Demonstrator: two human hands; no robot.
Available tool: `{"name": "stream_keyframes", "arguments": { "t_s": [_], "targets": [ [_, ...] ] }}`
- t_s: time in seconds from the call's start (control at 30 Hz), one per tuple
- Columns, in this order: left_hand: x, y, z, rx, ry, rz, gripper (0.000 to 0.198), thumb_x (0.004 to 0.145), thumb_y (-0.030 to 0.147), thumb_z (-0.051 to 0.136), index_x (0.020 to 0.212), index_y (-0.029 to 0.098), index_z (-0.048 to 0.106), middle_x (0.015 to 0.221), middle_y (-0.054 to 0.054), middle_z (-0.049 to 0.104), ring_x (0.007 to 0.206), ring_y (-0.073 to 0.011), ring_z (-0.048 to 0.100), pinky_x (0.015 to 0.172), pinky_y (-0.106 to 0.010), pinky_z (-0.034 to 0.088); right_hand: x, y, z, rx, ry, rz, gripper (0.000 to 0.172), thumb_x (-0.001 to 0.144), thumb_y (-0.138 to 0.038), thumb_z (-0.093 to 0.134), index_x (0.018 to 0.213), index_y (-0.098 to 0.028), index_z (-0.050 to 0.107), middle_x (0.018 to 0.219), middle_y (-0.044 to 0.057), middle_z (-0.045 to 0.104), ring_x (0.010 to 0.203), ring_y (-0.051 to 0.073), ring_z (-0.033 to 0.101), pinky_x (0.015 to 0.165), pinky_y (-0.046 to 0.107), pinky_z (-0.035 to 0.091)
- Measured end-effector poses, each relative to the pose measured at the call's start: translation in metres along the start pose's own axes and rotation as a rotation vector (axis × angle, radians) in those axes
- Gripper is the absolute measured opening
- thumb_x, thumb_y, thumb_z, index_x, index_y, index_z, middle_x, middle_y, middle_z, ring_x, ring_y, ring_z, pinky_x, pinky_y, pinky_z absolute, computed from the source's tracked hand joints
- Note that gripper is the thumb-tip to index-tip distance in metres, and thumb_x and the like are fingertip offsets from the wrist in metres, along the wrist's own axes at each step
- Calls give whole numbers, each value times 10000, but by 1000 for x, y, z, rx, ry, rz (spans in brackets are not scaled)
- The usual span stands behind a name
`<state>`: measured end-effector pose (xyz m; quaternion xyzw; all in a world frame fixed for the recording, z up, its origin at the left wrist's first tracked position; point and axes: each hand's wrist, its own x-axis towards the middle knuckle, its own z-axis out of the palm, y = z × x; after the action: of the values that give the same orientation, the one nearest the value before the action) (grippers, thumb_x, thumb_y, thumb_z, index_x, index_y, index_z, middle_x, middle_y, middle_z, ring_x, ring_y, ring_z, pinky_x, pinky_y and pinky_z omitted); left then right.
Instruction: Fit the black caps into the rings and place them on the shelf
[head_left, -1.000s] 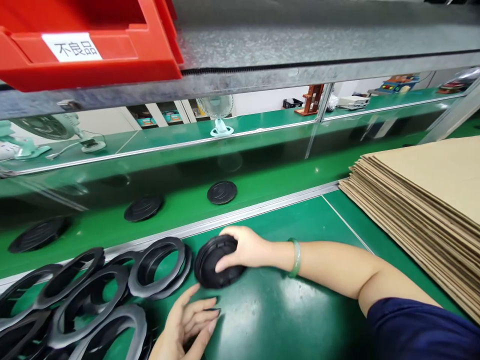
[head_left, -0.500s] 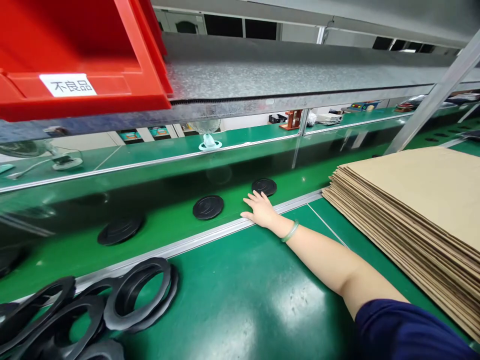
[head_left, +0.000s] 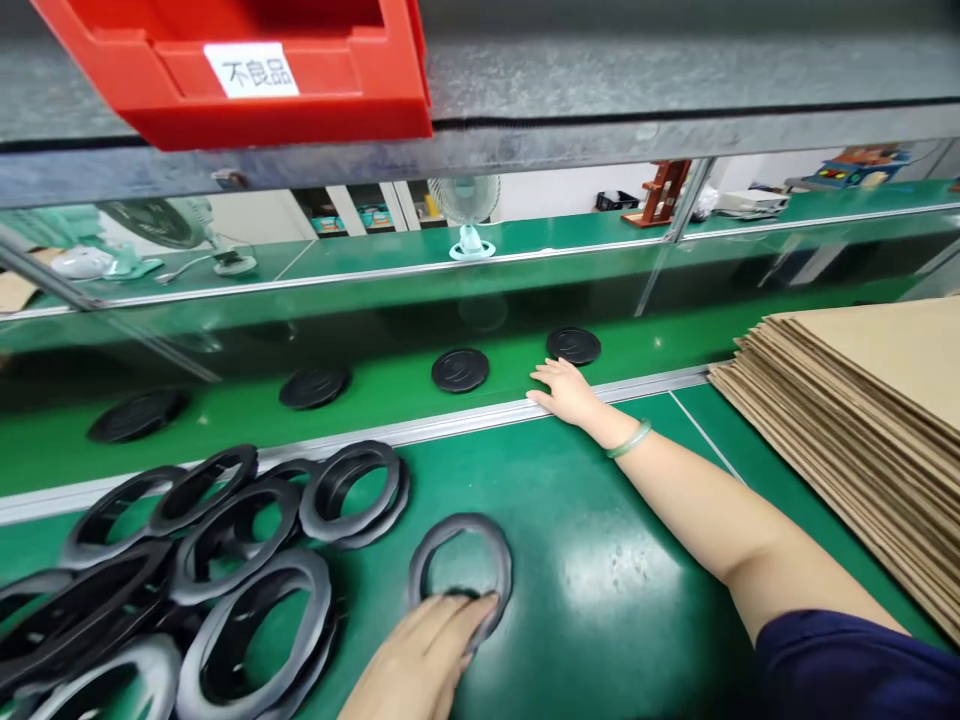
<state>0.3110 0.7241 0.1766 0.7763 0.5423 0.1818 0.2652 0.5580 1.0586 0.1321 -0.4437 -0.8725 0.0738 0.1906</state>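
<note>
Rubber rings (head_left: pixel 180 560) are lying on the bench's (head_left: pixel 600 500) left, cardboard sheets (head_left: pixel 862 370) are stacking at its right, discs (head_left: pixel 460 370) are lining the conveyor (head_left: pixel 225 440) behind

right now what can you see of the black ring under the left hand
The black ring is an oval-looking band around a large hole, matte like moulded rubber, with a grey sheen. It seems to lie flat on the green bench mat, which shows through. The left hand covers its near edge. A pile of similar rings lies apart to its left.
</note>
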Motion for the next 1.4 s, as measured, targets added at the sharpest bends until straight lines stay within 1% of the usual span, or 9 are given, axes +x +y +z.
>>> {"name": "stream_keyframes", "arguments": {
  "t_s": [0.2,0.4,0.77,0.9,1.0,1.13,1.2,1.3,1.4],
  "targets": [
    [6,11,0,-1056,418,-460,417,850,377,722,1260,311,684,1200,-59,722,1154,-262,642,1052,-334,488,1,8,5,19,42,-69,444,928,-383,651,1265,-95,672,1351,163,620,1369,326,470,1204,509,281],
    [21,4,-4,-1597,437,-646,455,856,223,711,1307,231,647,1097,-71,721,1115,-231,652,1024,-340,512,2,9,4,41,40,-98,420,916,-351,662,1254,-102,677,1330,153,636,1354,319,490,1198,514,301],
    [25,-3,0,-1648,424,-698,469,849,154,707,1311,195,637,1126,-95,707,1106,-231,655,1031,-346,505,2,9,4,80,60,-143,348,905,-303,667,1201,-126,713,1318,158,642,1347,322,500,1185,542,330],
    [24,-1,-1,-1633,392,-667,514,820,164,737,1315,258,637,1113,-49,701,1115,-229,639,1050,-359,481,0,4,-1,156,59,-173,319,888,-240,675,1182,-125,723,1307,149,651,1319,305,529,1149,490,407],
    [21,3,-1,-1508,345,-619,608,818,195,753,1379,344,575,1272,-30,660,1161,-221,606,1062,-339,455,-5,-12,-8,257,6,-221,275,891,-204,668,1154,-167,738,1234,104,697,1220,262,610,1100,428,464],
    [18,6,-2,-1376,250,-557,512,856,312,733,1352,344,610,1476,-44,541,1156,-231,601,1035,-332,462,-23,-58,-19,455,-117,-307,301,922,-276,675,1210,-197,712,1217,77,701,1176,233,623,1085,381,450],
    [18,7,-2,-1374,205,-570,441,853,374,733,1281,286,677,1381,-78,620,1100,-235,623,973,-317,496,-36,-86,-23,599,-230,-379,365,936,-349,672,1275,-213,676,1205,62,704,1148,218,619,1059,351,446],
    [19,5,-1,-1398,185,-618,403,825,418,759,1178,225,739,1062,-98,748,956,-212,658,867,-283,532,-56,-120,-26,769,-518,-508,411,911,-410,699,1281,-234,670,1083,24,729,979,183,641,895,276,486],
    [20,2,-1,-1427,215,-656,374,822,412,766,1136,210,755,1028,-95,756,919,-201,670,850,-282,546,-67,-134,-25,809,-721,-523,338,863,-349,747,1171,-215,708,952,-7,716,806,134,626,726,216,462]
  ]
}}
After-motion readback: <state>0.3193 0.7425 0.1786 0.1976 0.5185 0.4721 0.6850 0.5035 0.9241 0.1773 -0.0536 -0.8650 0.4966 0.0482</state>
